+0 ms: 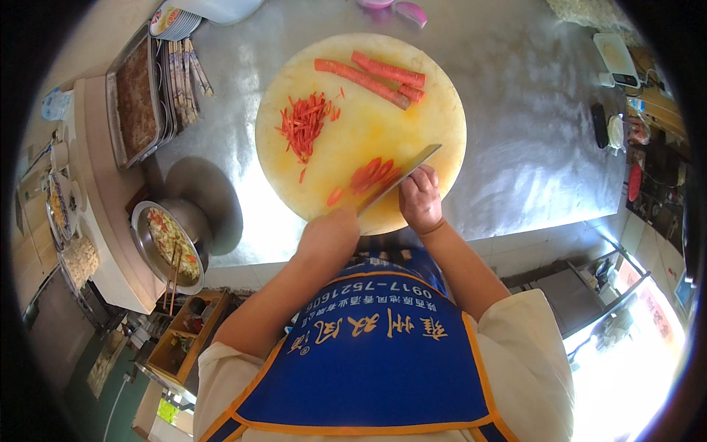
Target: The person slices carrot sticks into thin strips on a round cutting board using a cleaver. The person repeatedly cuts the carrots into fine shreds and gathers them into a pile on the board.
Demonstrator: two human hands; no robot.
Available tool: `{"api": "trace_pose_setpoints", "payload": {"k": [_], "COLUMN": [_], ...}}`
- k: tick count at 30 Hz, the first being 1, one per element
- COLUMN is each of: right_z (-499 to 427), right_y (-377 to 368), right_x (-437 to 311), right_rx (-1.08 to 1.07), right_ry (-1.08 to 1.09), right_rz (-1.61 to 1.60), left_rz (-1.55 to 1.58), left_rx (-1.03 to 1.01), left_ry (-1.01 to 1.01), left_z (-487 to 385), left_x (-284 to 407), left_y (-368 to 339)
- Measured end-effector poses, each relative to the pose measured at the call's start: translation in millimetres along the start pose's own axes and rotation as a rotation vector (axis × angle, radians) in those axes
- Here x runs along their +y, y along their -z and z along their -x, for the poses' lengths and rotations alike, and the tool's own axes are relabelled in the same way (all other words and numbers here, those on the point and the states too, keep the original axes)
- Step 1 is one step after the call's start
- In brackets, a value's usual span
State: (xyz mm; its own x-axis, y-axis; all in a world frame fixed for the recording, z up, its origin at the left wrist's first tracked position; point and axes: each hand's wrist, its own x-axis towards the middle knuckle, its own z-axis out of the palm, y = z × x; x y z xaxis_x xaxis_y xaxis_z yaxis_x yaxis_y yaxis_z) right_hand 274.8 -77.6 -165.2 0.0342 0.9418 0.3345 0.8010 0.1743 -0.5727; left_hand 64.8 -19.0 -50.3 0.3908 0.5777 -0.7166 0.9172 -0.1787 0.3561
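Note:
My left hand (330, 235) is closed around the handle end of a kitchen knife (406, 174), whose blade slants up to the right over a round, yellow-stained cutting board (442, 116). Against the blade's right side lie the curled fingers of my right hand (421, 193); whatever is beneath them is hidden. Thin carrot slices (367, 175) overlap on the board just left of the blade. Farther up at the left is a pile of carrot strips (303, 124). Peeled carrot lengths (362, 81) rest near the board's far edge.
Left on the metal counter (530, 182) are a steel bowl (142, 243) of chopped food with chopsticks (175, 273), stacked metal trays (135, 102), patterned bundles (185, 77) and stacked dishes (175, 23). Purple onion pieces (410, 13) lie beyond the board. A small scale (616, 58) stands far right.

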Motion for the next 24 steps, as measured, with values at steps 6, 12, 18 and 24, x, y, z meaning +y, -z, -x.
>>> {"api": "trace_pose_setpoints", "payload": {"k": [6, 12, 18, 24], "right_z": [0.7, 3.2, 4.7, -5.3], "right_y": [2.0, -2.1, 0.9, 8.7], "right_x": [0.7, 2.1, 0.9, -2.1], "right_rx": [-0.001, 0.039, -0.012, 0.101], "right_ry": [-0.004, 0.020, -0.002, -0.060], "right_rz": [0.002, 0.000, 0.012, 0.012], "left_rz": [0.011, -0.078, -0.068, 0.025], "left_rx": [0.085, -0.040, 0.101, 0.121], "left_ry": [-0.055, -0.059, -0.091, -0.051], "left_z": [-15.9, 12.7, -28.6, -25.0], "left_x": [2.5, 9.5, 5.4, 3.3], "left_y": [-15.0, 22.2, -17.4, -14.9]}}
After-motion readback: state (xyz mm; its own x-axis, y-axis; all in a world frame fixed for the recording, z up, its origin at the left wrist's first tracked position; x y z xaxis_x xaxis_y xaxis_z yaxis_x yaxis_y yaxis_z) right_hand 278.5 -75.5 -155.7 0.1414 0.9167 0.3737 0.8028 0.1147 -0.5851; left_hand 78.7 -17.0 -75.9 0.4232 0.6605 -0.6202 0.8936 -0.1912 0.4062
